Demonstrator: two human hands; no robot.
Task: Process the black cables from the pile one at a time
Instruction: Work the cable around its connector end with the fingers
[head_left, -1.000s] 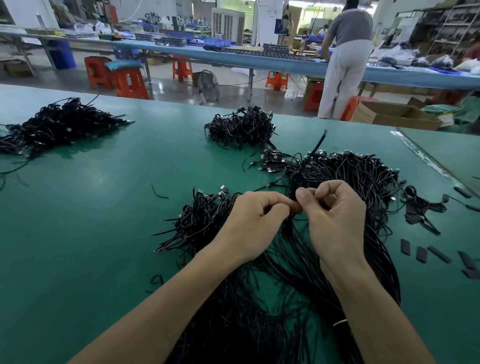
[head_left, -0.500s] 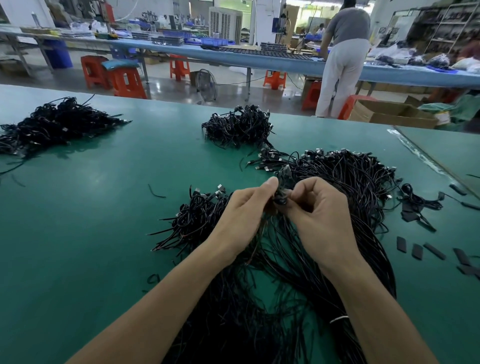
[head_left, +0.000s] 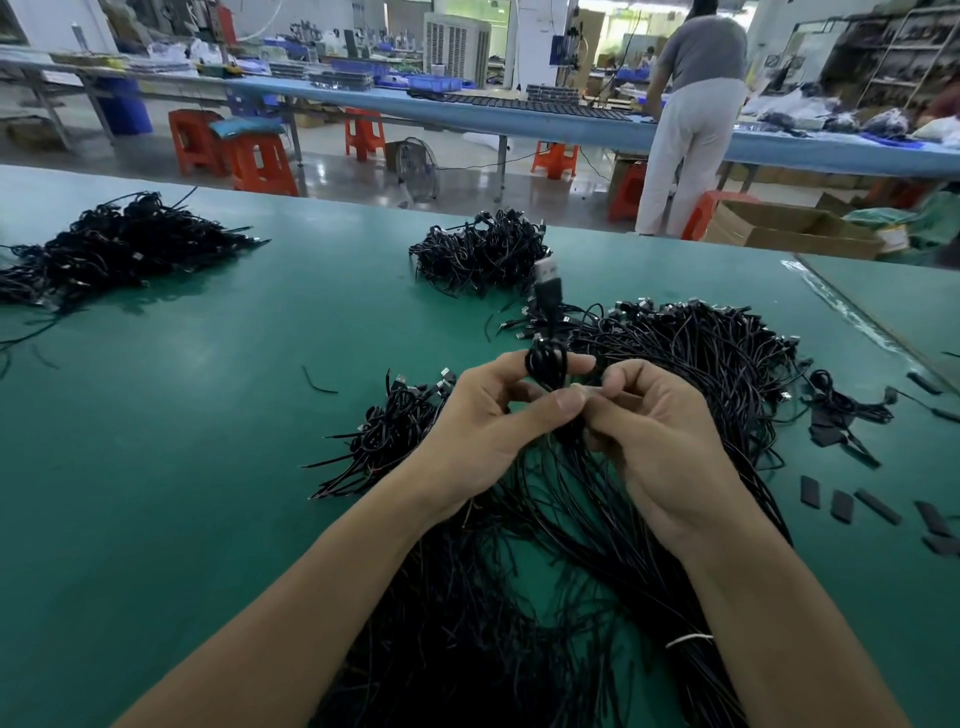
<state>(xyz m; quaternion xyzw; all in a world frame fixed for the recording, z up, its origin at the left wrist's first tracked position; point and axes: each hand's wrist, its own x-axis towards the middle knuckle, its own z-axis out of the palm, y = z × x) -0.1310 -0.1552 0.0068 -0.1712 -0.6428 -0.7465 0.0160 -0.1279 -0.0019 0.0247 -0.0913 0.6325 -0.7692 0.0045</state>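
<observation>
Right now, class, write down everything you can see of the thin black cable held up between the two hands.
The thin black cable looks rubber-sheathed and is wound into a small tight loop. Its black plug with a silvery metal tip stands upright above the loop, slightly blurred. The left hand pinches the loop between thumb and fingers; the right hand pinches just beneath it, seemingly its strand. It is held above the large black cable pile.

Coiled black cable (head_left: 546, 364), plug upright, above sprawling cable pile (head_left: 691, 353).

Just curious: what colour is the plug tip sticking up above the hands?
Silvery metal; the plug tip tops a black cable. Head view.
</observation>
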